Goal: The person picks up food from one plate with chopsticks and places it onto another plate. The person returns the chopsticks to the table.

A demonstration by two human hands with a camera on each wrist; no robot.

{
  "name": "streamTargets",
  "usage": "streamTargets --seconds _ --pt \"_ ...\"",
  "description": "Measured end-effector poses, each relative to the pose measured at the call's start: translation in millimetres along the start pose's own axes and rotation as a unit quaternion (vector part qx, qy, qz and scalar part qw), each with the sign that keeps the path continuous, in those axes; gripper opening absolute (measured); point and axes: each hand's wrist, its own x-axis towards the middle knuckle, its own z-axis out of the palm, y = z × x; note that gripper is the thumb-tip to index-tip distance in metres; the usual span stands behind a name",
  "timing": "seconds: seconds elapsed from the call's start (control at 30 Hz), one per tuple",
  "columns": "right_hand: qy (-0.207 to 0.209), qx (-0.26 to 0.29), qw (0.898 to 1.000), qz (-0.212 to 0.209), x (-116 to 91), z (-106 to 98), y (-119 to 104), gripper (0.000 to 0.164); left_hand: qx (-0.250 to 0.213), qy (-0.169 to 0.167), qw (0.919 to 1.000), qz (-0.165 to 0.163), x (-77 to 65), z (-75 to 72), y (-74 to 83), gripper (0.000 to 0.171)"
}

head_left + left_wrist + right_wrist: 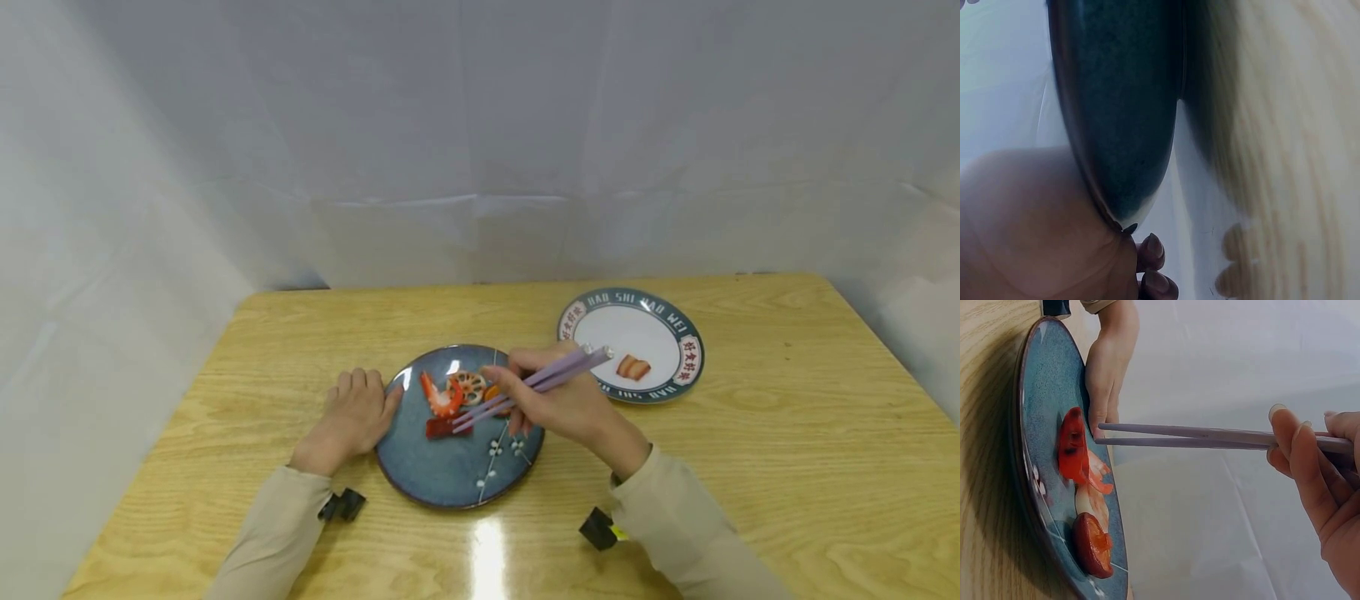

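A blue plate [427,475] holds a red shrimp [442,398], a lotus root slice [474,385], a dark red strip [438,428] and a mushroom-like brown piece [1091,547], partly hidden by fingers in the head view. My left hand [351,421] lies on the table at the plate's left side, its thumb touching the rim. In my right hand [562,404] is a pair of purple chopsticks [558,372]. Their tips are slightly parted over the dark red strip. The right wrist view shows a small gap between the tips and the food, with nothing pinched.
A white oval plate with a dark lettered rim [693,335] stands at the back right, holding a brown striped meat piece [633,367]. The wooden table [795,433] ends at a pale curtain [450,150]. Each wrist carries a small black camera.
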Motion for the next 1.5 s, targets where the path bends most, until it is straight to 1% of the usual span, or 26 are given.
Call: streamTargets --seconds 0.17,0.57,0.77,0.9,1.1,1.33,1.5 --pt "0.002 0.003 1.0 -0.001 -0.1 -1.1 -0.5 0.03 0.002 -0.002 1.0 -0.002 0.2 0.6 -0.1 0.036" --pt "0.005 0.002 1.0 0.022 0.0 -3.1 -2.1 0.03 0.003 0.006 1.0 0.001 0.1 0.7 -0.3 0.036" --pt "0.012 0.012 1.0 0.016 0.0 -5.5 -3.3 0.032 0.001 0.002 1.0 0.002 0.5 0.6 -1.2 0.036" --pt "0.018 0.005 1.0 0.019 0.1 -7.0 -3.9 0.033 0.001 0.001 1.0 0.003 0.3 0.6 -1.4 0.036" --pt "0.026 -0.004 0.999 0.023 -0.5 -9.8 -2.6 0.03 0.002 0.0 1.0 0.003 0.0 0.7 -1.4 0.036" --pt "0.048 -0.021 0.999 0.009 -1.1 -16.2 -1.8 0.029 0.002 -0.003 1.0 0.001 0.2 -0.1 -0.7 0.036" --pt "0.055 -0.022 0.998 -0.001 -0.8 -20.0 -1.4 0.029 0.001 -0.003 1.0 0.0 -0.2 -0.6 -0.4 0.036"
